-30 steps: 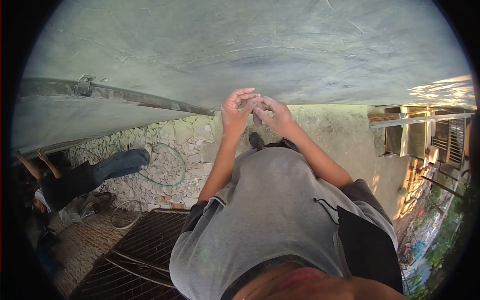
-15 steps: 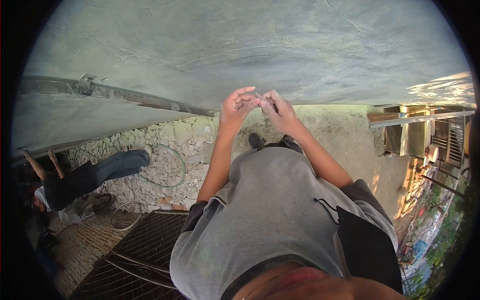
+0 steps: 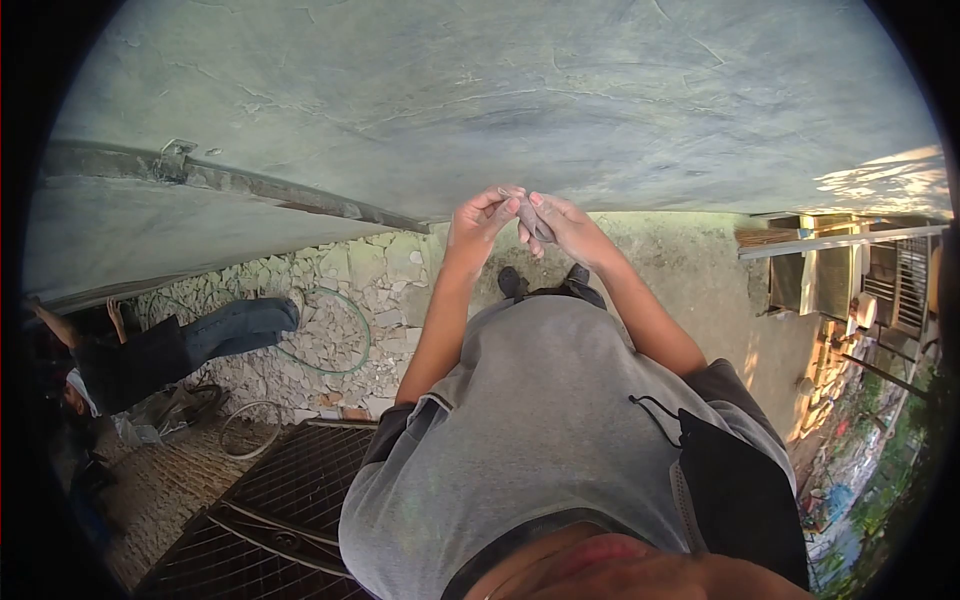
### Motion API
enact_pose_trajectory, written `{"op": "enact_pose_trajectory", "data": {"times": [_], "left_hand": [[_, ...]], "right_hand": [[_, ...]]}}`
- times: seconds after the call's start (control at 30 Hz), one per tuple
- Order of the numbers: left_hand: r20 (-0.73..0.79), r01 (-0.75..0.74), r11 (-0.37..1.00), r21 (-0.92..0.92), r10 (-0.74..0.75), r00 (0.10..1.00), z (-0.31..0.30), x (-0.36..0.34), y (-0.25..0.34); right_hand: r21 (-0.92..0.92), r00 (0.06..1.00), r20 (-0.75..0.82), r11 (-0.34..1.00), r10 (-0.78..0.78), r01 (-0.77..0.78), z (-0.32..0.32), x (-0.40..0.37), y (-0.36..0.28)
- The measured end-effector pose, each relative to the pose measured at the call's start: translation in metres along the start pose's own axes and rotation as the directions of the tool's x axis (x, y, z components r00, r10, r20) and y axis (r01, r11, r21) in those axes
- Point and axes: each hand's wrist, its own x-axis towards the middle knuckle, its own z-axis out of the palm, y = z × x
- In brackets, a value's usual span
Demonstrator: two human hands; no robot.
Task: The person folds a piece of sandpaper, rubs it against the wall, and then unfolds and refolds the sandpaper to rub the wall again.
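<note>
In front of the smooth grey-green wall (image 3: 480,110), my two hands meet above my feet. A small grey folded sheet (image 3: 537,222), which looks like sandpaper, is between them. My left hand (image 3: 480,222) pinches its left side with thumb and fingers. On the other side my right hand (image 3: 568,228) has its thumb over the sheet and its fingers curled beneath. Pale dust coats the fingers of both hands. The sheet's far side is hidden by my fingers.
A pipe (image 3: 270,193) runs along the wall at left. A co-worker (image 3: 150,355) stands there, arms raised to the wall. Broken stone (image 3: 345,265) with a green hose (image 3: 368,340) covers the ground. A dark metal grille (image 3: 290,490) lies behind; a wooden structure (image 3: 840,260) stands at right.
My hands have turned and drawn slightly apart, and more of the grey sheet shows between them. My right foot has come into clearer view. The co-worker's arms have shifted slightly.
</note>
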Motion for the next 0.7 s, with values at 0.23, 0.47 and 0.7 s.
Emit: {"op": "enact_pose_trajectory", "data": {"times": [0.23, 0.47, 0.7], "left_hand": [[-0.179, 0.008, 0.998, -0.058, -0.018, 0.984, 0.003, 0.000, 0.000], [-0.198, -0.033, 0.990, -0.134, 0.006, 0.980, 0.000, 0.000, -0.005], [-0.345, -0.114, 0.976, -0.184, 0.044, 0.938, 0.004, -0.002, -0.017]], "right_hand": [[-0.098, 0.995, -0.003, 0.990, -0.102, 0.101, -0.006, 0.002, 0.012], [-0.209, 0.973, -0.125, 0.964, -0.196, 0.167, 0.004, 0.001, 0.007], [-0.117, 0.941, -0.181, 0.956, -0.286, 0.268, 0.010, 0.005, 0.016]]}}
